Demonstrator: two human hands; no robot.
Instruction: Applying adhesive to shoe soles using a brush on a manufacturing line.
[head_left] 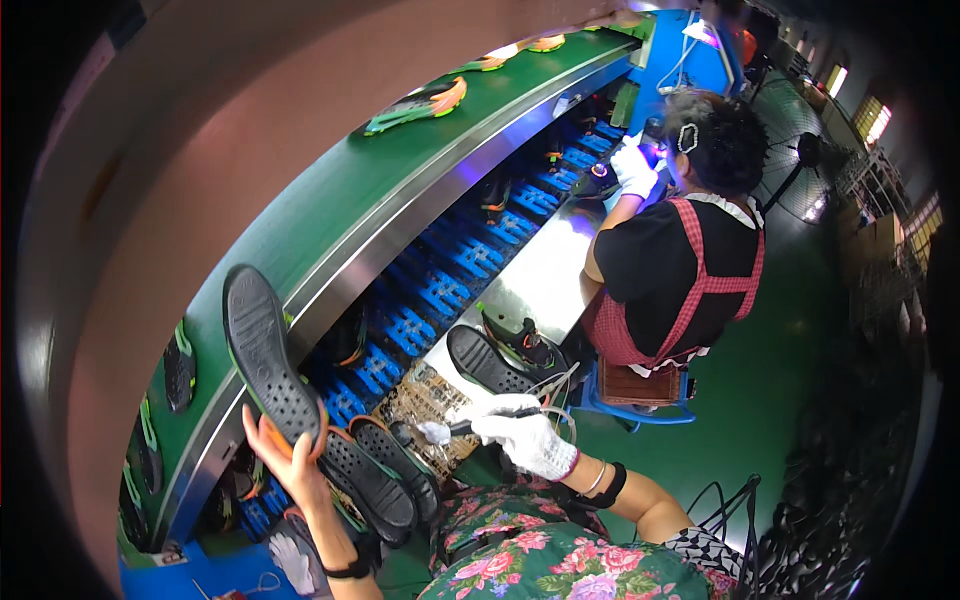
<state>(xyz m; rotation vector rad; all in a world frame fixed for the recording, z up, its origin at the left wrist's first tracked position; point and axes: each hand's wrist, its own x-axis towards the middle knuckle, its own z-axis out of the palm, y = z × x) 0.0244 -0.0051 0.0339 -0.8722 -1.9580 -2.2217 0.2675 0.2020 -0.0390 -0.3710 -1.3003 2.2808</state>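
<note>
Clamping a studded black rubber sole (265, 355), bare left fingers (285, 455); gloved right fingers (525, 435) pinch a slim brush (470, 427).

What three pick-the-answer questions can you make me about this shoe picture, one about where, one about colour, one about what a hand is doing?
1. Where is the green conveyor belt?
A. left of the person's hands
B. behind the person
C. on the floor at right

2. What colour is the glove on the right hand?
A. red
B. white
C. black

3. What is the left hand doing?
A. lying flat and empty
B. waving in the air
C. holding up a black shoe sole

Answers:
1. A, the belt curves along the left side.
2. B, the glove is white and grips a small brush.
3. C, the bare fingers wrap the sole's lower end, its tread facing the camera.
</note>
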